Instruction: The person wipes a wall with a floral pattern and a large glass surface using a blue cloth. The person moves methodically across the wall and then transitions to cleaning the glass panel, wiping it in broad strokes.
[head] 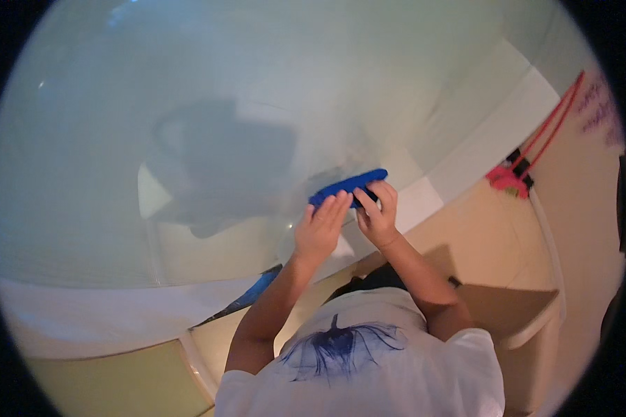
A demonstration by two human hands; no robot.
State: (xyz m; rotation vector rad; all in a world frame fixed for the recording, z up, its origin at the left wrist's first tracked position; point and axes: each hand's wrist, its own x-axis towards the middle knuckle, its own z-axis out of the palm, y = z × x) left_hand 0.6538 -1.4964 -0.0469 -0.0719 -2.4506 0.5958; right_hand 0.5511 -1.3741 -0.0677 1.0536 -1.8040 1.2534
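Observation:
A long blue pad (348,186), soft-looking and rounded at its ends, is held out in front of my chest against or just above a broad pale glossy surface (214,62). My left hand (319,229) has its fingers laid along the pad's left part. Over its right part curl the fingers of my right hand (380,211). Both hands cover much of the near side, where a dark part shows between them. What the pad is made of, I cannot tell. A grey shadow (240,156) falls on the glossy surface to the left of my hands.
A white band (485,135) runs along the right edge of the glossy surface. Beyond it, a pink and black object (508,181) with thin red bars (550,122) stands at the right. A beige panel or ledge (511,307) juts out beside my right elbow. Blue material (253,289) shows near my left forearm.

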